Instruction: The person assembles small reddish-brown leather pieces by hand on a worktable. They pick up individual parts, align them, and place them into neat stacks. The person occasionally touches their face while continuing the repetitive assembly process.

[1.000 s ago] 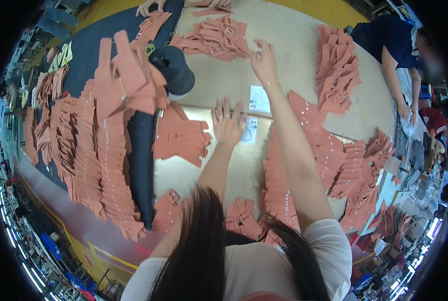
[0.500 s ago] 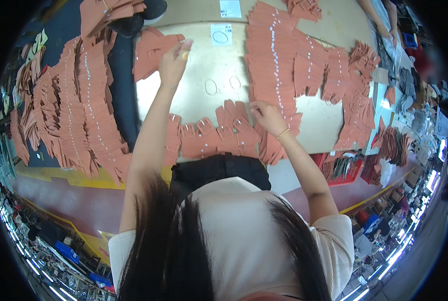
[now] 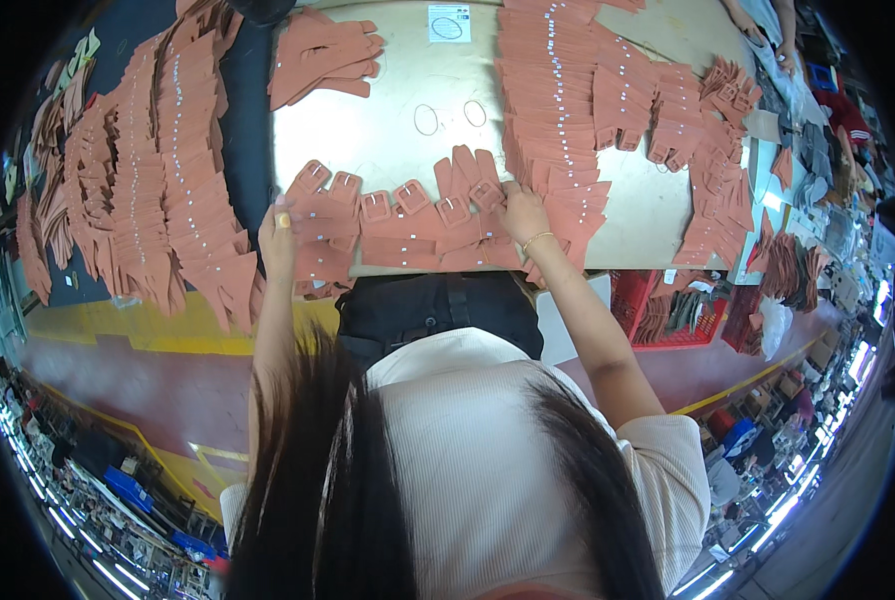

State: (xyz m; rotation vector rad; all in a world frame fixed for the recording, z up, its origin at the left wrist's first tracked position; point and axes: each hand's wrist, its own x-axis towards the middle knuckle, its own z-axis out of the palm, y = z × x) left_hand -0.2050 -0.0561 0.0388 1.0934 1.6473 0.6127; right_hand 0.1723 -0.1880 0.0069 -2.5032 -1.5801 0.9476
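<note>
Salmon-coloured strap pieces with covered square buckles (image 3: 407,197) lie in an overlapping row along the table's near edge. At the row's left end is my left hand (image 3: 278,245), with something yellow round a finger and the fingers drawn together. Whether anything sits between them cannot be made out. My right hand (image 3: 524,214), a gold bracelet at its wrist, has its fingers closed at the edge of a buckled strap piece (image 3: 485,194) at the right end. A small fanned stack of flat salmon pieces (image 3: 325,58) rests farther back on the left.
Long overlapping rows of salmon pieces with small white stickers lie at right (image 3: 552,110) and left (image 3: 182,150). Two thin loops (image 3: 426,120) and a paper slip (image 3: 449,24) lie on the pale tabletop. Red crates (image 3: 632,300) stand below right. Another person's arms (image 3: 782,30) show far right.
My left hand has come back from the far-left stack to the near row's left end. My right hand stays by the row's right end. The view has tipped, so the table sits higher.
</note>
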